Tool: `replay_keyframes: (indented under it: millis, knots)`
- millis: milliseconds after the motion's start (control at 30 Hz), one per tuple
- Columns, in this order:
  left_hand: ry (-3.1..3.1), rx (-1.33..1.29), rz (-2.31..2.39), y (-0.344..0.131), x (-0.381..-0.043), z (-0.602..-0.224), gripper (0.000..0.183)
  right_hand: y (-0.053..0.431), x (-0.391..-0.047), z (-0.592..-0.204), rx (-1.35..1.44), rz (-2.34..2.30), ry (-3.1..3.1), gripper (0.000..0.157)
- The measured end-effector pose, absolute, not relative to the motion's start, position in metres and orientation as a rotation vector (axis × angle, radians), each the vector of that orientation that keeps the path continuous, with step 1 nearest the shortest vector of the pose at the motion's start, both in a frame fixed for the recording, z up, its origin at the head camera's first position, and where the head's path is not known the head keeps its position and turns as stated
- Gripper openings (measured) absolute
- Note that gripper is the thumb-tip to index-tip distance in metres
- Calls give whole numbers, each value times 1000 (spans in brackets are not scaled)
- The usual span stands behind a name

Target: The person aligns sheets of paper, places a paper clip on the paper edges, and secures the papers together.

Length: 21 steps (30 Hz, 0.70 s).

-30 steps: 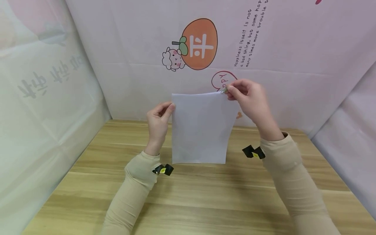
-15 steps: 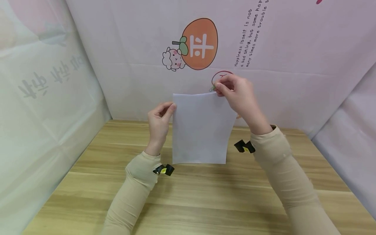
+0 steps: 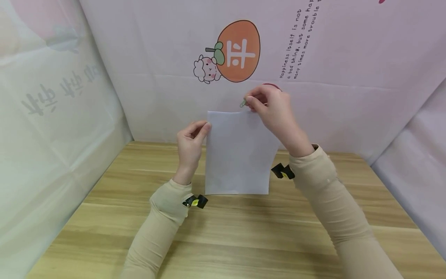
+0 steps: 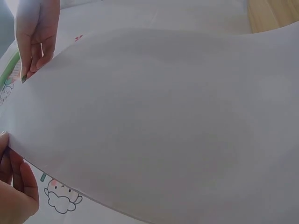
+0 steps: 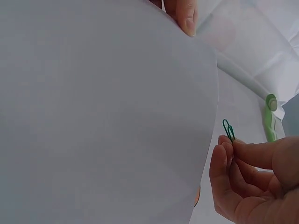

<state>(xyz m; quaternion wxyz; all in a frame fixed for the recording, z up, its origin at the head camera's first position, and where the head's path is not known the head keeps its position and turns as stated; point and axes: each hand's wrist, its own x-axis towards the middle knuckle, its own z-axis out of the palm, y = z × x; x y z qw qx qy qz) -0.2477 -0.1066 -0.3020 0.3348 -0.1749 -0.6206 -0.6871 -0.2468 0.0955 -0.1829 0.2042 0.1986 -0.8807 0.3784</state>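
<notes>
A white sheet of paper [image 3: 238,155] is held up over the table, its plain face toward the head camera. My left hand [image 3: 191,145] pinches its left edge near the upper corner between thumb and fingers. Above the paper's top edge, my right hand [image 3: 273,112] pinches a green paper clip [image 3: 242,103] between thumb and forefinger. In the right wrist view the looped end of the paper clip [image 5: 228,129] sticks out past the fingertips, beside the sheet's edge. The left wrist view shows the paper [image 4: 154,116] filling most of the frame.
A wood-grain table [image 3: 216,232] lies below the hands. Behind it stands a pale cloth backdrop [image 3: 156,77] with a printed orange fruit and lettering; more cloth hangs at the left and right sides. Small black cameras sit on both wrists, the right one [image 3: 283,171] close beside the paper.
My right hand has moved left along the paper's top edge, carrying the paper clip from the right corner toward the middle. The left hand and the sheet have barely shifted.
</notes>
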Motion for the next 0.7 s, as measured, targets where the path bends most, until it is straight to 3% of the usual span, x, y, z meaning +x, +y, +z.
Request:
replay_keyframes:
  millis: [700]
  knots:
    - [-1590, -466, -1777, -107, -247, -302, 20, 70, -245, -188, 710, 874, -2276, 14]
